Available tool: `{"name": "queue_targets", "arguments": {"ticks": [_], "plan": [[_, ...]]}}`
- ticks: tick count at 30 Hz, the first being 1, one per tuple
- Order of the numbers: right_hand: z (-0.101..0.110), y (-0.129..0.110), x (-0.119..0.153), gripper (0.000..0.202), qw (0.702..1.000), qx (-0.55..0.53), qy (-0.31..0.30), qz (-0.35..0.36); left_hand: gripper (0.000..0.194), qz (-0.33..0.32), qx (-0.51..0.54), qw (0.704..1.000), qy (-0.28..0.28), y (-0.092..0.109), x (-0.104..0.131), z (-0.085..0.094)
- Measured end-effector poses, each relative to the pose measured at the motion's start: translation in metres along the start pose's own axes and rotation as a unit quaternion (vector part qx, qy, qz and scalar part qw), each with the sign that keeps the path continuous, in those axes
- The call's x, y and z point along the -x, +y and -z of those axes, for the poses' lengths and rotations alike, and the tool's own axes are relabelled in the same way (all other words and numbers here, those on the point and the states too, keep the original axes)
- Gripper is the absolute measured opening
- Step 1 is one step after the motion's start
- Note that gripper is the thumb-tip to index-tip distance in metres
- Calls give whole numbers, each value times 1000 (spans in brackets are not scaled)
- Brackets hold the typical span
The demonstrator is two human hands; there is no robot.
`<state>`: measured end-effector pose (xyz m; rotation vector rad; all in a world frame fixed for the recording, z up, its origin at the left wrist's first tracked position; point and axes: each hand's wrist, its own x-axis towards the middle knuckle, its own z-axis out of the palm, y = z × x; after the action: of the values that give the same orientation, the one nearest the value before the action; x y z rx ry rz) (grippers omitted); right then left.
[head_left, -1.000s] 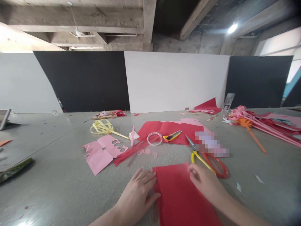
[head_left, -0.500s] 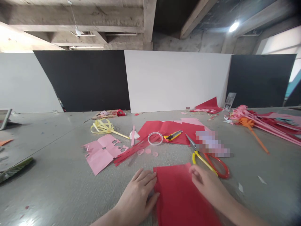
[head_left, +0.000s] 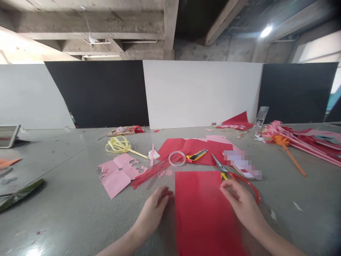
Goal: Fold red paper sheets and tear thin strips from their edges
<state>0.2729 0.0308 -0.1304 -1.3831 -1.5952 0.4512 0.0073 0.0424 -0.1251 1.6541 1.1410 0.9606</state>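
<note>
A red sheet of paper [head_left: 204, 213] lies in front of me, with more than one layer showing along its left edge. Beside that edge is my left hand [head_left: 157, 204], fingers loosely bent and apart from the thumb, holding nothing. My right hand [head_left: 241, 199] has thumb and fingertips brought together at the paper's upper right edge. Partly behind this hand are scissors [head_left: 220, 164] with one yellow and one red handle, blades pointing away. Past the paper's far edge rest a yellow utility knife [head_left: 197, 155] and a tape ring [head_left: 177, 159].
More red paper [head_left: 170, 145] lies behind the tape ring, near red strips [head_left: 149, 174]. Left of them are pink paper [head_left: 117, 177] with holes and a yellow strip ornament [head_left: 118, 145]. Pink strips [head_left: 301, 140] and an orange ornament [head_left: 293, 156] lie right. White and black panels [head_left: 202, 96] stand behind.
The red paper has shifted away from me, covering some pink discs and part of the scissors' yellow handle. My left hand has come off its left edge; my right hand has moved slightly right.
</note>
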Motion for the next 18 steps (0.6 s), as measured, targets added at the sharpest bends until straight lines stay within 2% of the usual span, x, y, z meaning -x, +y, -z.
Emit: {"name": "queue_targets", "arguments": {"ticks": [5, 8, 10, 12, 15, 17, 18], "plan": [[-5, -11, 7, 18, 1000, -17, 9, -23, 41, 67, 164, 982, -67, 26, 4, -3], [-12, -13, 14, 17, 999, -40, 22, -27, 40, 91, 196, 975, -40, 37, 9, -6], [-16, -14, 18, 15, 998, -60, 26, -25, 38, 65, 130, 989, -27, 40, 10, -7], [-17, -16, 21, 16, 995, -89, 29, -29, 34, 14, -10, 999, -30, 42, 9, -5], [-8, -26, 21, 26, 995, -88, 34, -14, 25, -45, -190, 980, -39, 50, 6, -1], [3, -36, 19, 39, 998, -25, 18, 46, 21, -68, -227, 969, -66, 61, 4, 1], [9, -41, 17, 43, 996, 13, -13, 87, 21, -82, -242, 963, -91, 67, 3, 1]]}}
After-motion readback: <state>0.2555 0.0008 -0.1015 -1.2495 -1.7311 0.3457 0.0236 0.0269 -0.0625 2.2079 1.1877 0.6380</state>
